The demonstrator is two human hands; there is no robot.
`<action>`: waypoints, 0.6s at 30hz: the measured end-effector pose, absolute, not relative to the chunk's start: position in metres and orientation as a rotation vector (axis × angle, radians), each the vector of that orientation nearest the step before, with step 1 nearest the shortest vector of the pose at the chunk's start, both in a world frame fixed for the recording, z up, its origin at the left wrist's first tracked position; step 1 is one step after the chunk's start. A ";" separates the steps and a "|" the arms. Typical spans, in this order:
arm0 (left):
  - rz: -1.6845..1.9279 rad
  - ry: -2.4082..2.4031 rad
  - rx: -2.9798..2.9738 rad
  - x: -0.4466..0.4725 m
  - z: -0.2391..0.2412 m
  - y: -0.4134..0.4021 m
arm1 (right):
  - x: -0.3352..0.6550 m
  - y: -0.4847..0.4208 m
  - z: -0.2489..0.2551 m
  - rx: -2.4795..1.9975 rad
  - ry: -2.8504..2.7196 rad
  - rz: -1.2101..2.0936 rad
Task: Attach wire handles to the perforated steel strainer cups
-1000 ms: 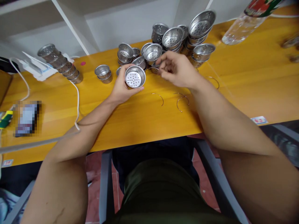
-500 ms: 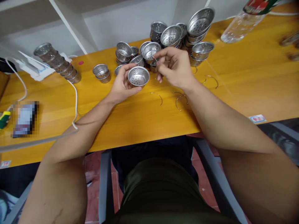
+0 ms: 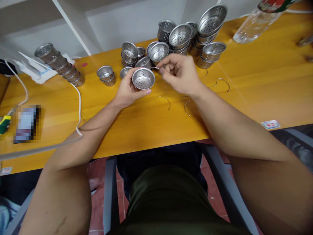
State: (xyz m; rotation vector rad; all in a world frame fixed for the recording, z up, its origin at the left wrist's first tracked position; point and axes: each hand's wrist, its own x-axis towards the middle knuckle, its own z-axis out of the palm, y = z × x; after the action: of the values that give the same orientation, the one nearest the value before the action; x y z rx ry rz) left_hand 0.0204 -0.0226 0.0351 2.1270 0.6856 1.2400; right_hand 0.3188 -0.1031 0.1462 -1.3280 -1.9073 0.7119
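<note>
My left hand (image 3: 128, 89) is closed around the side of a small perforated metal cup (image 3: 143, 79), its open top tilted toward me. Just right of the cup, my right hand (image 3: 179, 72) pinches a thin curved wire (image 3: 155, 68) between thumb and fingertips. The wire's free end points left, close to the cup's rim; whether it touches the rim I cannot tell. Several similar curved wires (image 3: 168, 101) lie loose on the table below and right of my right hand. Behind my hands stand more perforated cups (image 3: 159, 52), some stacked.
A leaning stack of cups (image 3: 60, 65) and a short stack (image 3: 106, 75) stand on the left of the wooden table (image 3: 137, 130). A white cable (image 3: 79, 107) crosses near my left forearm. A blurred-out flat object (image 3: 26, 124) lies far left. A plastic bottle (image 3: 254, 26) stands back right.
My right hand has moved slightly down and left, and the wire now lies nearly level, closer to the cup's rim. My left hand still holds the cup.
</note>
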 end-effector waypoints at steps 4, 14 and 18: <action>1.255 0.665 2.200 0.015 0.034 -0.021 | 0.315 -0.105 0.145 -1.344 -1.937 0.696; 1.140 0.728 2.047 0.014 0.035 -0.023 | 0.311 -0.105 0.142 -1.340 -1.968 0.707; 1.137 0.687 2.102 0.012 0.042 -0.028 | 0.305 -0.105 0.135 -1.298 -1.950 0.745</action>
State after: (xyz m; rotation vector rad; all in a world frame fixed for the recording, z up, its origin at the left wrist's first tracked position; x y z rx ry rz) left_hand 0.0119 -0.0278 0.0420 2.1017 0.6866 1.1366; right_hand 0.3048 -0.1046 0.1345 -1.2978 -1.9499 0.7446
